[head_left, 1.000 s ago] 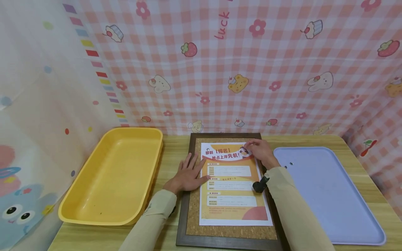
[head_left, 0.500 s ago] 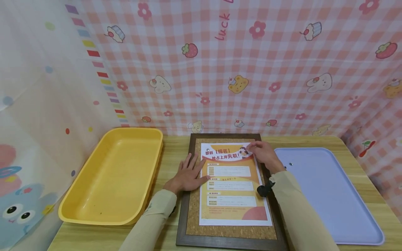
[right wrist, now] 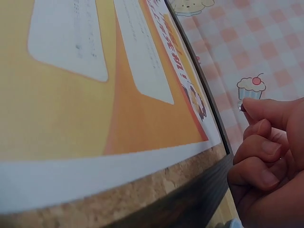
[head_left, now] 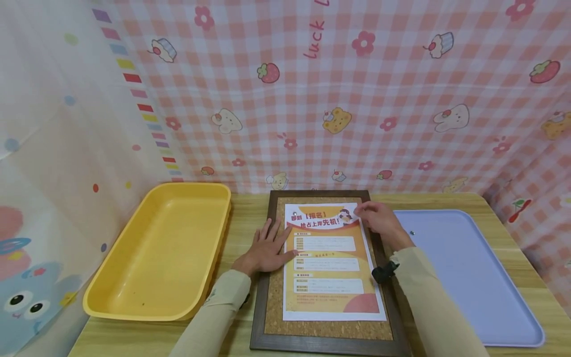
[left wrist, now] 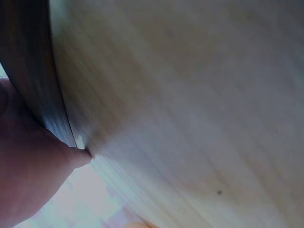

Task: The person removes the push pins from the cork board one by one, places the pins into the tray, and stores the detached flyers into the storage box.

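Plainly, rectangular paper poster lies flat on grainy cork board, dark frame. Left hand splayed across frame, poster edge; right hand pinches tiny shiny pin near top-right corner.

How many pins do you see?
3 visible: a pin at the upper left of the poster, another pin on the blue tray, a third pin pinched by the right hand. The right sleeve may hide more.
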`<move>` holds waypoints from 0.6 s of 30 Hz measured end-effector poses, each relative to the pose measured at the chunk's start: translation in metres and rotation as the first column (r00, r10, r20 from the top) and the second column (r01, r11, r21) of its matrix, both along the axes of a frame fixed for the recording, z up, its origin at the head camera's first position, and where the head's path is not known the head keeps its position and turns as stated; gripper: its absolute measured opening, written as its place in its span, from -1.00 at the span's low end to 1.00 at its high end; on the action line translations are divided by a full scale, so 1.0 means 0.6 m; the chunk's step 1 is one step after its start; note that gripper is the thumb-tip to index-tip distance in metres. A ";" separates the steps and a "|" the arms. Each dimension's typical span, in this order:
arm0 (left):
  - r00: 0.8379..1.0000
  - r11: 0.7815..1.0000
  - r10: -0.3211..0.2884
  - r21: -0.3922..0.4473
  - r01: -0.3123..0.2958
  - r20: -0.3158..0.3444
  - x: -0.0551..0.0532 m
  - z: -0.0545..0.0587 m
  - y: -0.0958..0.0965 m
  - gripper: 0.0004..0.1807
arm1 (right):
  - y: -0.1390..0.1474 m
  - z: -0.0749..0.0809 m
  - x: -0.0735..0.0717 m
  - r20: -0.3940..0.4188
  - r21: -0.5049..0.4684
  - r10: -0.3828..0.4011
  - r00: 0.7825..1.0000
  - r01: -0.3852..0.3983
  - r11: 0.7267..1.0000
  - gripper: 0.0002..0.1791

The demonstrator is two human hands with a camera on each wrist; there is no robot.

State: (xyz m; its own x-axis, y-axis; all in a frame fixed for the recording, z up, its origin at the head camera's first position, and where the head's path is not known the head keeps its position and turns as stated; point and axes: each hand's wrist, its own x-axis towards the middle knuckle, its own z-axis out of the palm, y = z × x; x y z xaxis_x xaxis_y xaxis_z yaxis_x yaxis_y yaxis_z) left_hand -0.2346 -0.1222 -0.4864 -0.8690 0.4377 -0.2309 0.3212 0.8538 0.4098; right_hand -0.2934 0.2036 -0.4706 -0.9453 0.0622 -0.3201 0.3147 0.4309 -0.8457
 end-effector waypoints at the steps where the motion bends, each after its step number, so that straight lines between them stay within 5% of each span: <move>1: 1.000 1.000 -0.001 0.002 0.001 -0.002 0.000 0.000 0.000 -0.17 | 0.002 0.001 0.002 -0.006 0.007 0.007 1.000 -0.007 1.000 -0.69; 9: 1.000 1.000 0.003 0.000 -0.003 0.001 -0.001 -0.005 -0.001 -0.17 | 0.021 0.008 0.016 -0.065 0.027 0.036 0.997 -0.034 0.999 -0.65; 18: 1.000 1.000 0.002 -0.005 -0.002 0.014 0.000 -0.003 -0.001 -0.16 | 0.046 0.018 0.027 -0.122 -0.069 0.073 0.990 -0.082 0.994 -0.61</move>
